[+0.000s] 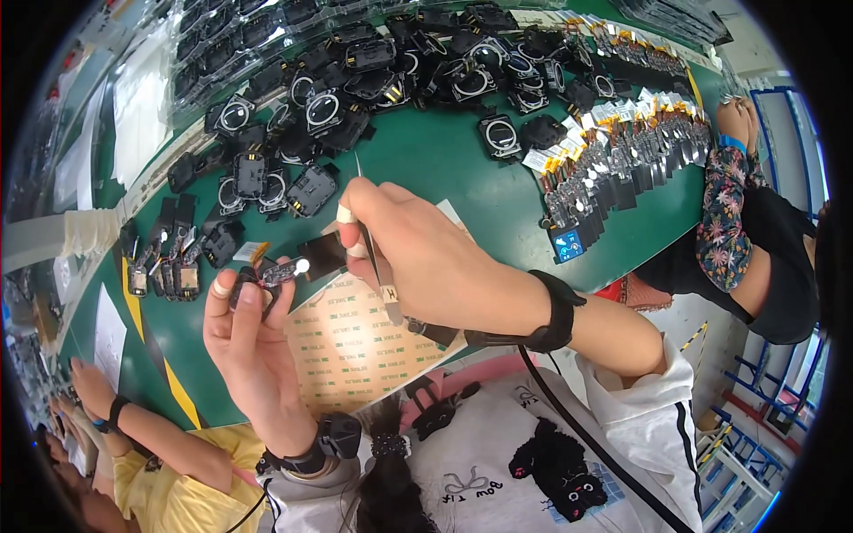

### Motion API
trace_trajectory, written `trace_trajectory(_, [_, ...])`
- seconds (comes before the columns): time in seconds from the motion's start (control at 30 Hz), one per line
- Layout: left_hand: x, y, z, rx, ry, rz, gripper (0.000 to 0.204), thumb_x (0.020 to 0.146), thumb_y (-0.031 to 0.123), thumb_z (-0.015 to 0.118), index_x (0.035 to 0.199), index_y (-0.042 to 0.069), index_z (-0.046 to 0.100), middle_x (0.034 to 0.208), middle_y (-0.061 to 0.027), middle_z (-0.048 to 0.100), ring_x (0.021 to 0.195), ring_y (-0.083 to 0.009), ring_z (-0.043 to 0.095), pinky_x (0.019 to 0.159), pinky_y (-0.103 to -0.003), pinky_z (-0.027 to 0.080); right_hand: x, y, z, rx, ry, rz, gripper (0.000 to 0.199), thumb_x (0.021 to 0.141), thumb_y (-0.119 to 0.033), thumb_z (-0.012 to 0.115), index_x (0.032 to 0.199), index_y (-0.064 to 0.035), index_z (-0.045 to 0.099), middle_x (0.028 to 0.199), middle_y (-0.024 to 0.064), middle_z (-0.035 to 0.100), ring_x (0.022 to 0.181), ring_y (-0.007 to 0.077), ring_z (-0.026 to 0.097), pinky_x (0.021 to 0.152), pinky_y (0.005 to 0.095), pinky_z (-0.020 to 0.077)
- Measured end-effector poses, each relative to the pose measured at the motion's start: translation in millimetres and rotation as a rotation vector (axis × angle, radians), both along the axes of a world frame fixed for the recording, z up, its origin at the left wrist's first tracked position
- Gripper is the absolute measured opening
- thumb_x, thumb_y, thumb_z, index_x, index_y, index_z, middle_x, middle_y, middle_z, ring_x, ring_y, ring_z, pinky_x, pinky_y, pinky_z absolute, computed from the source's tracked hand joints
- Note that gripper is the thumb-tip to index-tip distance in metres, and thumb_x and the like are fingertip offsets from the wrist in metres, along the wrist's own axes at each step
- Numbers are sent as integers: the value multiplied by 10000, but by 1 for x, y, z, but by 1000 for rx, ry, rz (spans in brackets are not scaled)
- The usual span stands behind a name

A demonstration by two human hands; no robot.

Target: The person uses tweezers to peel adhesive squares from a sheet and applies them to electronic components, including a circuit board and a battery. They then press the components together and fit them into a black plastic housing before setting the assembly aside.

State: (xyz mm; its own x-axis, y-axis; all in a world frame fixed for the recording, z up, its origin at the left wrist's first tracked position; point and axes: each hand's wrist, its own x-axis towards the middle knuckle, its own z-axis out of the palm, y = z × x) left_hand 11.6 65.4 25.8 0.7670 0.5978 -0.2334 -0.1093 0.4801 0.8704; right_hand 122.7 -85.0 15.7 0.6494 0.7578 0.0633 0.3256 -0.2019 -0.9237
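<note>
My left hand (pixel 253 342) pinches a small black electronic assembly (pixel 277 272), which has a circuit board, a round white disc and a white-and-orange flex tab. Its lower part is hidden by my fingers. A dark, flat, screen-like piece (pixel 322 254) lies beside it; I cannot tell whether the two are joined. In my right hand (pixel 435 249) are metal tweezers (pixel 388 298), gripped between fingers and thumb, their thin tip pointing away from me above the green table. White tape wraps fingertips of both hands. Below my hands lies a tan sheet (pixel 360 346) of adhesive backing with green print.
Black watch-like housings (pixel 324 107) cover the far side of the green table (pixel 418 142). Rows of small circuit assemblies with flex cables (pixel 613 160) lie at right; a few housings (pixel 178 275) sit at left. Co-workers' arms (pixel 169 435) are at both sides.
</note>
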Motion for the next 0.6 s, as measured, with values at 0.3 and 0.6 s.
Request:
trace_trajectory(0.3, [-6,6,6,71,213,-62,151,823,71,542,959,23,497,783,-28,545,617,-64,541,487,-206,484,-4,-2,5,71,-62,134,305,681,82,523,931,-21,382,795,85,525,682,279,520,607,363,407])
trace_trajectory(0.6, [-1,-3,14,304,434,-548,396,597,76,795,945,-7,624,577,52,474,507,-9,409,474,-163,317,-5,-3,11,106,-108,159,309,672,73,542,908,-8,360,668,114,538,654,334,553,662,400,411])
